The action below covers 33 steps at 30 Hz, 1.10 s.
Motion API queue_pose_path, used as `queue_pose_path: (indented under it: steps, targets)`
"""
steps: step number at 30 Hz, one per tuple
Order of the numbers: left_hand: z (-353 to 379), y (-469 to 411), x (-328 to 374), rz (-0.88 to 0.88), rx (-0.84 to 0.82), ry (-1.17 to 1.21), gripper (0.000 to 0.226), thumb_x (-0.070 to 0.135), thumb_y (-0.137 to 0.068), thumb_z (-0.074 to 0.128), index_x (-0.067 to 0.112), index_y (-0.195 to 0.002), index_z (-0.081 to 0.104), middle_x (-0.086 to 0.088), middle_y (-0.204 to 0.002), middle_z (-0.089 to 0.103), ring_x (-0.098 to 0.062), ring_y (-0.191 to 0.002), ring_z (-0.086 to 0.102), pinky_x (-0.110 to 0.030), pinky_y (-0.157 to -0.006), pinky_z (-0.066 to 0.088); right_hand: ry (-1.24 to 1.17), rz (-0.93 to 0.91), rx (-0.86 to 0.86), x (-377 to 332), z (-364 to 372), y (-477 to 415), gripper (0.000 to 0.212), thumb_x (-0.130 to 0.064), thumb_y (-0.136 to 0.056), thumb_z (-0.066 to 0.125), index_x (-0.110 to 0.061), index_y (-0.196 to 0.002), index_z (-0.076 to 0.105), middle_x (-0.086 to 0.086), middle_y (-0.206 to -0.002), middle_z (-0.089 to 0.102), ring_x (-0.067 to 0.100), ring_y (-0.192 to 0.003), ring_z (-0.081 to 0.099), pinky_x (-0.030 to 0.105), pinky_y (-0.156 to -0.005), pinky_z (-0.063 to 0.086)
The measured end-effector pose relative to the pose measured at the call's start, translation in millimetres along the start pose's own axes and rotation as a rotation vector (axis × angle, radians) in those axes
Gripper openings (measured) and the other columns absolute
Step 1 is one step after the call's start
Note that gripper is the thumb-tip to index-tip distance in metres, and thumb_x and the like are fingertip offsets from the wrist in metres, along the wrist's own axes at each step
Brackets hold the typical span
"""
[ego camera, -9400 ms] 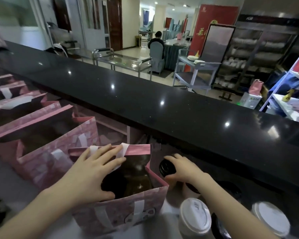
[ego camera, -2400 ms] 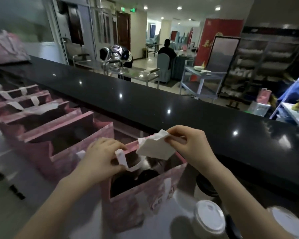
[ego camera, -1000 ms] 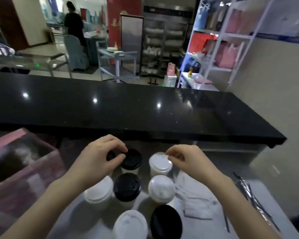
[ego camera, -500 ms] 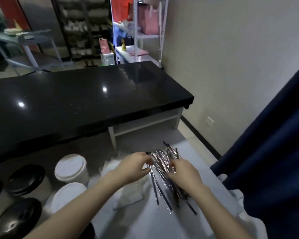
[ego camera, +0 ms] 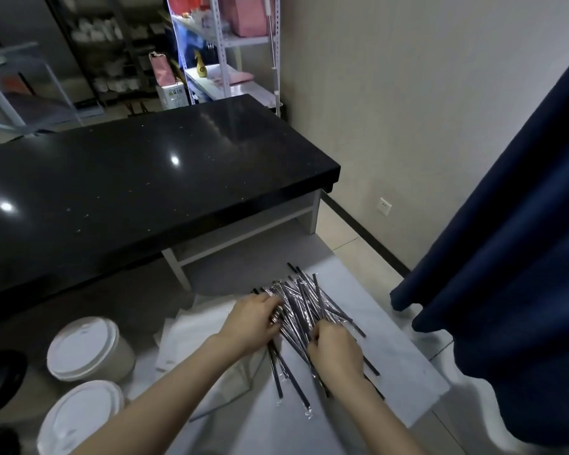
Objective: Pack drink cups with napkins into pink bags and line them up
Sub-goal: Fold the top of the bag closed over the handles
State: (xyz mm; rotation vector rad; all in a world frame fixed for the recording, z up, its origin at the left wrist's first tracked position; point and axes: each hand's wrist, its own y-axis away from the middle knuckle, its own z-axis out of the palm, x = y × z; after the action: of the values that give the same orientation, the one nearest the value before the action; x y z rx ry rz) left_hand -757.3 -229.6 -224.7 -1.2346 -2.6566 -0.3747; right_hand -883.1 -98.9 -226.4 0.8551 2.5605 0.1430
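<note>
Raking through the pile of wrapped straws [ego camera: 304, 310], the left hand [ego camera: 253, 323] and right hand [ego camera: 334, 351], fingers curled on seemingly several, risk flicking loose ones off the table edge [ego camera: 418, 366].

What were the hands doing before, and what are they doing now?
Before, the hands held a pink bag open and dropped a napkin in, then hovered over the cups. Now the view has swung right, and the left hand and right hand are both sorting through the pile of wrapped straws. The white-lidded cups stay on the counter, unpicked.
</note>
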Motion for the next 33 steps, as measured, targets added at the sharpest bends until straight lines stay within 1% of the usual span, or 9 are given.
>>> queue_pose_path:
  steps: [3, 8, 11, 13, 15, 17, 24, 29, 33]
  targets:
    - [-4, 0, -3, -0.020, 0.081, 0.127, 0.050, 0.032, -0.088, 0.060, 0.025, -0.135, 0.046, 0.000, -0.129, 0.055, -0.021, -0.117, 0.052, -0.035, -0.095, 0.043, -0.086, 0.004, 0.045, 4, -9, 2, 0.020, -0.017, -0.085, 0.053, -0.024, -0.099, 0.066, -0.003, -0.094, 0.069, 0.020, -0.087, 0.062, 0.028, -0.067, 0.048]
    - [-27, 4, -1, -0.063, 0.246, 0.485, 0.066, 0.032, -0.084, 0.070, 0.029, -0.142, 0.038, 0.006, -0.131, 0.049, -0.010, -0.115, 0.053, -0.027, -0.098, 0.043, -0.289, -0.105, 0.043, 4, -24, 10, 0.019, -0.018, -0.082, 0.060, -0.027, -0.098, 0.066, -0.009, -0.089, 0.068, 0.012, -0.082, 0.060, 0.027, -0.073, 0.048]
    - [-47, 18, 1, -0.120, 0.343, 0.729, 0.062, 0.025, -0.080, 0.077, 0.025, -0.135, 0.048, 0.010, -0.115, 0.063, -0.002, -0.098, 0.062, -0.022, -0.091, 0.050, -0.334, -0.220, 0.061, -6, -32, 15, 0.019, -0.017, -0.082, 0.063, -0.032, -0.094, 0.065, -0.014, -0.090, 0.062, 0.005, -0.080, 0.058, 0.023, -0.072, 0.046]
    - [-60, 34, 0, -0.146, 0.424, 0.793, 0.044, 0.016, -0.080, 0.077, 0.021, -0.120, 0.061, 0.008, -0.097, 0.071, -0.002, -0.086, 0.066, -0.024, -0.083, 0.054, -0.364, -0.306, 0.076, -19, -38, 19, 0.020, -0.014, -0.082, 0.063, -0.028, -0.095, 0.066, -0.015, -0.093, 0.059, 0.007, -0.081, 0.058, 0.026, -0.076, 0.049]
    - [-74, 54, -3, -0.174, 0.491, 0.804, 0.024, 0.012, -0.082, 0.074, 0.021, -0.103, 0.068, 0.006, -0.086, 0.071, -0.005, -0.079, 0.067, -0.025, -0.076, 0.057, -0.394, -0.385, 0.086, -39, -44, 22, 0.021, -0.009, -0.081, 0.063, -0.023, -0.097, 0.068, -0.013, -0.094, 0.058, 0.009, -0.082, 0.059, 0.030, -0.079, 0.050]
    - [-90, 78, -12, -0.207, 0.543, 0.813, 0.016, 0.012, -0.084, 0.073, 0.020, -0.096, 0.070, 0.005, -0.083, 0.070, -0.008, -0.076, 0.067, -0.023, -0.069, 0.057, -0.409, -0.455, 0.081, -66, -49, 27, 0.024, -0.004, -0.081, 0.063, -0.020, -0.098, 0.069, -0.011, -0.095, 0.060, 0.010, -0.084, 0.059, 0.030, -0.081, 0.050]
    - [-151, 212, -72, -0.263, 0.829, 0.654, 0.020, 0.012, -0.078, 0.078, 0.027, -0.089, 0.070, 0.010, -0.084, 0.070, -0.004, -0.080, 0.067, -0.013, -0.071, 0.050, -0.513, -0.801, -0.072, -193, -56, 68, 0.041, 0.007, -0.076, 0.059, -0.022, -0.102, 0.071, -0.015, -0.097, 0.067, -0.003, -0.093, 0.061, 0.010, -0.081, 0.047]
    - [-179, 343, -121, -0.436, 1.117, 0.604, 0.020, 0.014, -0.074, 0.081, 0.030, -0.081, 0.070, 0.008, -0.080, 0.072, -0.006, -0.075, 0.069, -0.014, -0.069, 0.051, -0.537, -1.124, -0.155, -309, -36, 132, 0.022, -0.010, -0.084, 0.071, -0.022, -0.103, 0.072, -0.011, -0.095, 0.063, 0.004, -0.089, 0.063, 0.018, -0.079, 0.051]
    - [-185, 446, -145, -0.560, 1.251, 0.478, 0.021, 0.018, -0.073, 0.081, 0.033, -0.082, 0.068, 0.012, -0.082, 0.071, -0.005, -0.078, 0.068, -0.015, -0.071, 0.052, -0.431, -1.301, -0.232, -393, -7, 197, 0.018, -0.013, -0.082, 0.073, -0.022, -0.099, 0.074, -0.007, -0.090, 0.064, 0.007, -0.087, 0.062, 0.028, -0.082, 0.052]
